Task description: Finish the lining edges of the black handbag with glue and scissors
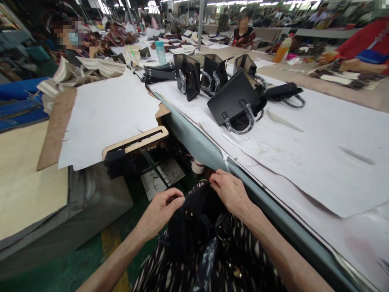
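Observation:
A black handbag rests on my lap, against patterned dark clothing. Small gold-coloured metal parts show on it, and a handle in clear plastic wrap hangs down its front. My left hand is closed at the bag's upper left edge, thumb and fingers pinched together. On the opposite side, my right hand pinches the bag's upper right edge close to the table's side. The bag's inside and whatever lies beneath the fingertips are hidden.
On the paper-covered table to the right lie several black handbags with wrapped handles. A slotted wooden frame juts out beside a white sheet at left. Beyond stand a teal-topped bottle and several people.

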Tool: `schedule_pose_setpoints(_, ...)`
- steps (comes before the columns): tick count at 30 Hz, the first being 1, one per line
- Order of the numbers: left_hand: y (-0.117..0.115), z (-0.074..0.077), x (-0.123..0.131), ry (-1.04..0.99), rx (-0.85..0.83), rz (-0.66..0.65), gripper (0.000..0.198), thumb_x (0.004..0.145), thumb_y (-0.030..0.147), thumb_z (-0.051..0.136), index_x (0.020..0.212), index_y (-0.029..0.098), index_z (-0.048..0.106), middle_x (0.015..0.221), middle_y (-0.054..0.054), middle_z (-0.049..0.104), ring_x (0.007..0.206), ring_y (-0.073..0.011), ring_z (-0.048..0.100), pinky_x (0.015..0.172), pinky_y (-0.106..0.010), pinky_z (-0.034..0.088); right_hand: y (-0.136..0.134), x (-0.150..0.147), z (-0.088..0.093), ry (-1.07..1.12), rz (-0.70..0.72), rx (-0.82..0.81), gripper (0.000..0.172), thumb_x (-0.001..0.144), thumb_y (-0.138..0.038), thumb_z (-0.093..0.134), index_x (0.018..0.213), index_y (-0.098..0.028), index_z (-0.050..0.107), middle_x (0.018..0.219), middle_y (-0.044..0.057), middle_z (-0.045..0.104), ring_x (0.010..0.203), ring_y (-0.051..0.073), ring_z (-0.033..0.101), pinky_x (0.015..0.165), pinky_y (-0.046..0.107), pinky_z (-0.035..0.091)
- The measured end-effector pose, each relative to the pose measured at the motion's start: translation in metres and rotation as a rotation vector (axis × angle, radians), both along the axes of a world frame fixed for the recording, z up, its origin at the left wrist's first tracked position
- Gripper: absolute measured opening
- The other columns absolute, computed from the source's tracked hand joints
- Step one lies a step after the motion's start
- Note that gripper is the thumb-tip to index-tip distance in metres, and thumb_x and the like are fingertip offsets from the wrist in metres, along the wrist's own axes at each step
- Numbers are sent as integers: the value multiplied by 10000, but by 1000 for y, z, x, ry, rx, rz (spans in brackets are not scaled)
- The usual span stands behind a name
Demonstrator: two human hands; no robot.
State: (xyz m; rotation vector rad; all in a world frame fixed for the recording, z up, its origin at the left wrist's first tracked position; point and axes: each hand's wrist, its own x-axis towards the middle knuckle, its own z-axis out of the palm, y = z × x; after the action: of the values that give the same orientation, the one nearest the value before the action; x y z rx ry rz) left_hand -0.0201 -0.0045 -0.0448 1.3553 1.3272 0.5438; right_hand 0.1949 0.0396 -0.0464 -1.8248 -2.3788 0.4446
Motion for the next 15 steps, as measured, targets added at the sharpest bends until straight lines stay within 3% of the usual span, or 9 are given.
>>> schedule_pose_setpoints(4,1,-2,1,-23,-51,-3,233,736,310,569,915,164,602,702,21,588,658,-128,506,578,-204,365,-1,2,-2,9,15,6,175,783,-175,459,623,-190,530,706,-24,523,652,96,479,560,239,263)
schedule_pose_setpoints(9,7,-4,1,-43,-104,-47,236,714,269,561,895,143,645,761,-2,648,697,-152,562,614,-221,403,1,8,-7,26,65,9,177,781,-157,444,631,-186,534,722,-21,524,643,93,474,568,235,277)
schedule_pose_setpoints(12,25,-9,-10,-69,-132,-61,234,695,273,576,863,134,660,746,-8,663,675,-154,578,613,-227,422,0,9,-2,28,110,4,176,773,-139,445,626,-185,531,715,-22,522,638,90,474,576,227,291)
schedule_pose_setpoints(15,55,-14,-24,-155,-210,-144,271,637,264,633,869,129,666,765,-23,675,667,-160,592,619,-240,446,-5,5,18,-4,123,-4,171,758,-135,463,605,-185,519,699,-14,524,642,99,480,582,231,298)
